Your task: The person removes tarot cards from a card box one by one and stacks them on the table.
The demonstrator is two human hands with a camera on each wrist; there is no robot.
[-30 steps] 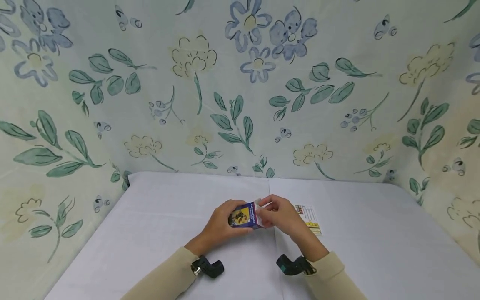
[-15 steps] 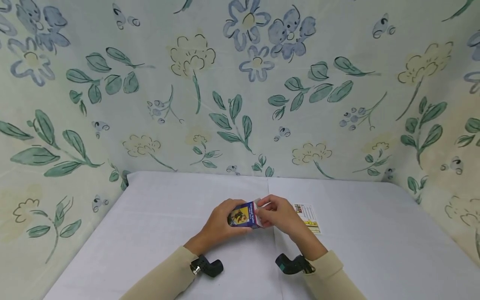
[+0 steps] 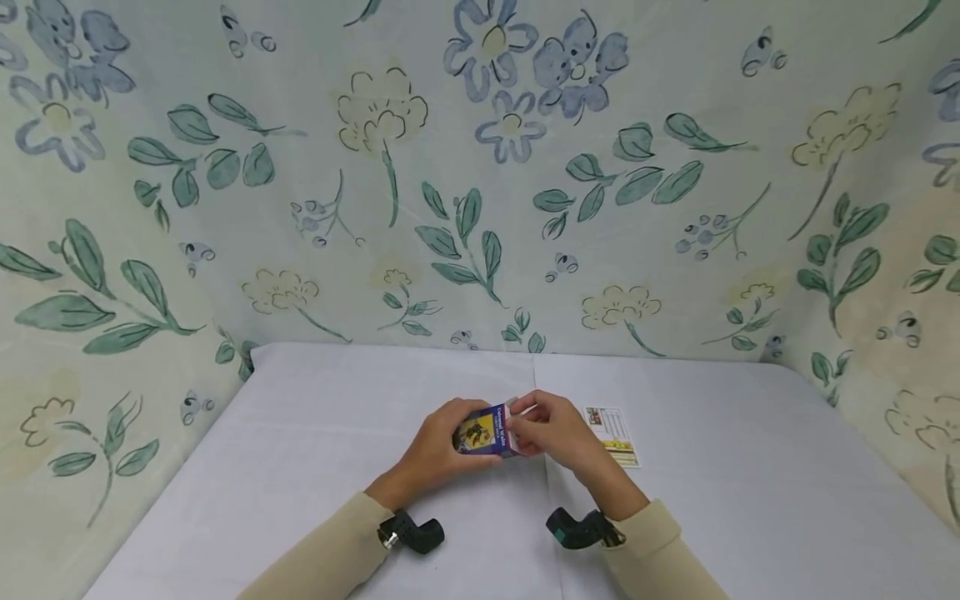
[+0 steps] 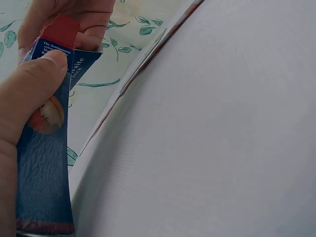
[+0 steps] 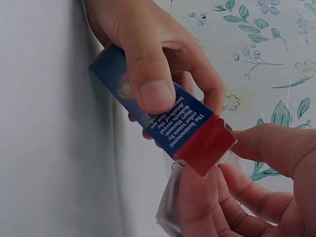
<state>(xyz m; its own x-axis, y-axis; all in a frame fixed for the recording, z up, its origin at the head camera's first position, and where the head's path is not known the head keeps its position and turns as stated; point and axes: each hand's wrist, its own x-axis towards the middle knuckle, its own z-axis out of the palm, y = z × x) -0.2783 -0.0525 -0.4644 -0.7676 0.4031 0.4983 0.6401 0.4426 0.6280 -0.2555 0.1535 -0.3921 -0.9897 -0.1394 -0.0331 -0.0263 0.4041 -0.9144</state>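
A small blue box with a yellow picture panel (image 3: 477,432) lies tilted in the left hand (image 3: 431,450), whose thumb and fingers grip its sides. At the box's right end, the right hand (image 3: 558,432) has bent fingers and thumb pinching the edge. The right wrist view shows a red flap (image 5: 210,144) standing out from the box (image 5: 178,129), with the right hand (image 5: 266,180) around that end and a pale, blurred piece (image 5: 170,202) below. In the left wrist view the left thumb presses the box's narrow side (image 4: 44,168); the box's inside is hidden.
A printed card (image 3: 621,442) lies flat on the white-covered table (image 3: 337,400), just beyond the right wrist. Floral cloth (image 3: 465,167) hangs behind the table and at its sides. Black devices (image 3: 420,533) are strapped at both wrists.
Both hands and the box keep nearly the same pose; everything shifts slightly left in the head view, the backdrop included. A little less of the card shows beside the right hand.
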